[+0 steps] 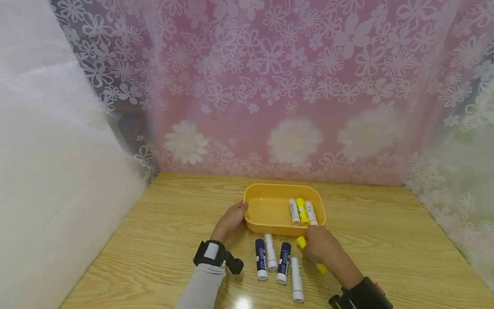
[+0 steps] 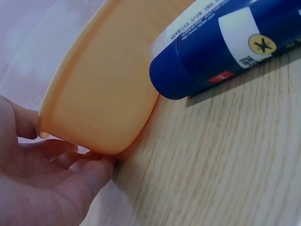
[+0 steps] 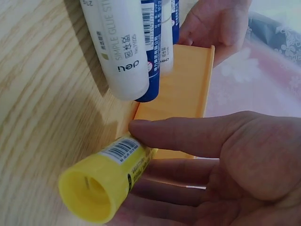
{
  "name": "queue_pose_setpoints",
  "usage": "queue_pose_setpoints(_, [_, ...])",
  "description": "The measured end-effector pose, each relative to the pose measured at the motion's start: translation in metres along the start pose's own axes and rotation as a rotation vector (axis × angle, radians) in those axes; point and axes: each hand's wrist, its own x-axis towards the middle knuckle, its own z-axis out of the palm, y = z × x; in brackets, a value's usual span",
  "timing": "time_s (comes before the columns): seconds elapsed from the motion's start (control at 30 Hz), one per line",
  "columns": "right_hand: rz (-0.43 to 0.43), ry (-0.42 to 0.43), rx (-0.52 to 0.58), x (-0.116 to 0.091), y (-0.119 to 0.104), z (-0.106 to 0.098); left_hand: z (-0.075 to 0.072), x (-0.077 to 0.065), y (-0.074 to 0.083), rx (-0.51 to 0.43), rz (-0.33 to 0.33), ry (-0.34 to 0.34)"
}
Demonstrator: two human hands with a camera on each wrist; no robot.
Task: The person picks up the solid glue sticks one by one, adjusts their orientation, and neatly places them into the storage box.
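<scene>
Glue stick [image 3: 117,172], cylindrical yellow plastic (barcoded), is pinched by the right hand [image 1: 321,245] near a rounded orange-yellow plastic tray [image 1: 268,211]. The left hand [image 1: 230,221] grips this tray; inside lie two white tubes [image 1: 294,212], one yellow tube [image 1: 302,212].

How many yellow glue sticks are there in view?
2: one yellow stick in the tray, between two white sticks; the other yellow stick held in the right hand. None seems hidden.

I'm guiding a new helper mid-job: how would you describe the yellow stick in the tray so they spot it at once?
On the wooden table sits an orange tray. In its right half, the yellow stick is between two white sticks. It is the only yellow one inside.
</scene>
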Motion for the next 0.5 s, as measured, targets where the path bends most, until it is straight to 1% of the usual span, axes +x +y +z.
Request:
queue_pose_setpoints(0.17, [-0.014,-0.029,-0.007,-0.0001,-0.003,-0.003,-0.0002,-0.0006,0.0004,0.006,-0.003,0.001])
queue_pose_setpoints(0.33, [-0.065,-0.027,-0.046,0.0006,-0.0048,-0.0048,-0.0007,-0.001,-0.0008,-0.004,0.005,-0.006])
queue_pose_setpoints(0.5, [-0.081,-0.033,-0.072,0.0001,-0.0081,-0.0087,-0.0009,-0.0006,-0.0023,-0.003,0.011,-0.012])
